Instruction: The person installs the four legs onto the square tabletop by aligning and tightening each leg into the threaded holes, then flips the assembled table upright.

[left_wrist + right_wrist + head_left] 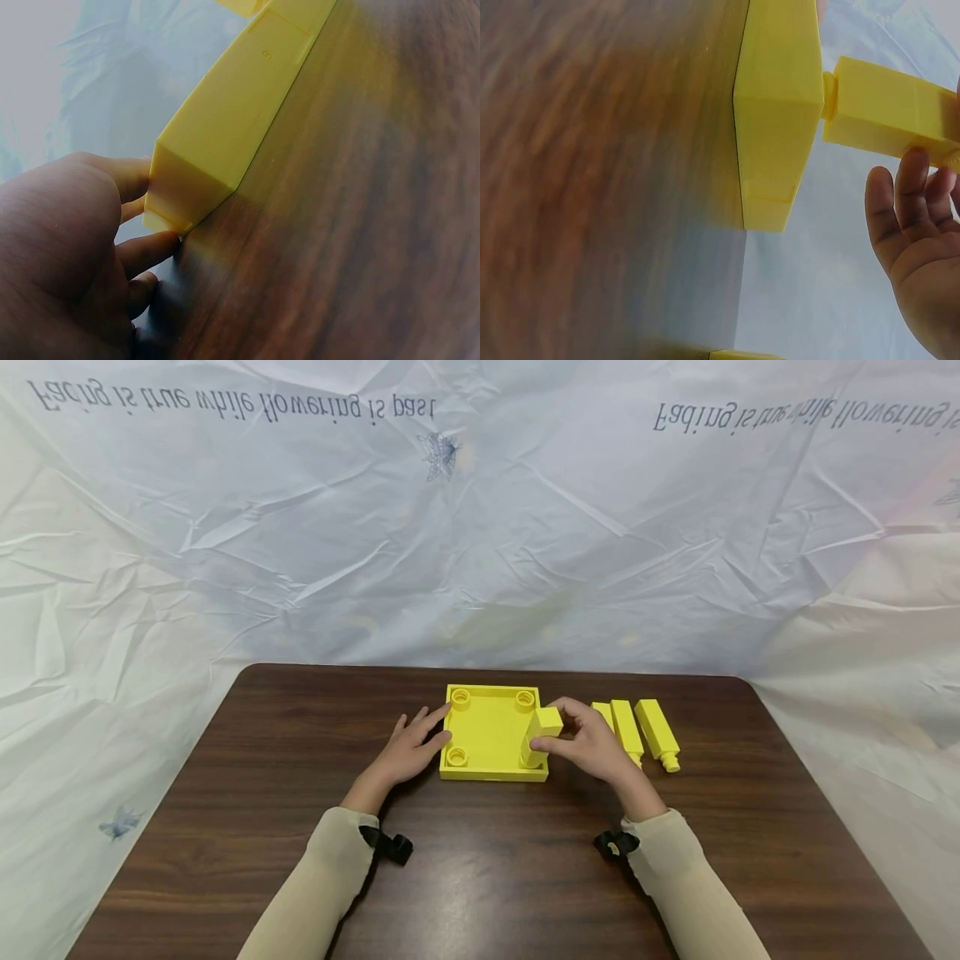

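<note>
A shallow yellow square base (491,727) with a raised rim lies on the table; round sockets (457,757) show at three of its corners. My left hand (405,752) rests against the base's left side, fingers fairly straight, thumb and fingertips touching the edge (191,187). In my right hand (592,743), thumb and fingers pinch a yellow square leg (542,731), which stands upright at the near right corner. The right wrist view shows this leg (885,105) with its narrow round neck right at the base's rim (776,142). The socket under it is hidden.
Several more yellow legs (657,731) with knobbed ends lie on the dark wooden table (487,868) right of my right hand, one partly hidden behind it. A wrinkled pale cloth (480,568) hangs behind the table's far edge and at both sides.
</note>
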The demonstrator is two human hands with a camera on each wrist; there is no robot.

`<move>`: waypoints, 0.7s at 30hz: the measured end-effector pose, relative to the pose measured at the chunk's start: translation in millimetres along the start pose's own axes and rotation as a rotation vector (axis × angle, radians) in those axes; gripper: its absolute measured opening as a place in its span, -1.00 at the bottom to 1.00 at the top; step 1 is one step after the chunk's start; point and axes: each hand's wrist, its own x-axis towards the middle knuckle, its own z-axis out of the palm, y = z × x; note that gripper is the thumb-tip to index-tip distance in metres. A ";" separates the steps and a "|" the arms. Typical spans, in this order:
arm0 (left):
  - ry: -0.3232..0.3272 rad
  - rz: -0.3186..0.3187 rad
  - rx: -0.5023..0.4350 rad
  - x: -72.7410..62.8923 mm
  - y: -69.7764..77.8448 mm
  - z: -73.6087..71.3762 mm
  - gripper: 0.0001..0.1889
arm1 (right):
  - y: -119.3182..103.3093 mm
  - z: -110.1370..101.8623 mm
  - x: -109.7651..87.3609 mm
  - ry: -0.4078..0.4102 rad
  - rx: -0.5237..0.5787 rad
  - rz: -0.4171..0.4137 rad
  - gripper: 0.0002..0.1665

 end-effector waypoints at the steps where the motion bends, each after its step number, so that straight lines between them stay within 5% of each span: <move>1: -0.001 0.000 0.000 -0.3 0.4 0.0 -0.34 | 0.4 0.5 0.1 0.003 -0.003 -0.010 -0.69; 21: 0.002 0.002 0.005 -0.2 -1.2 0.6 -0.33 | -6.9 5.6 -1.2 0.049 0.005 0.019 -0.79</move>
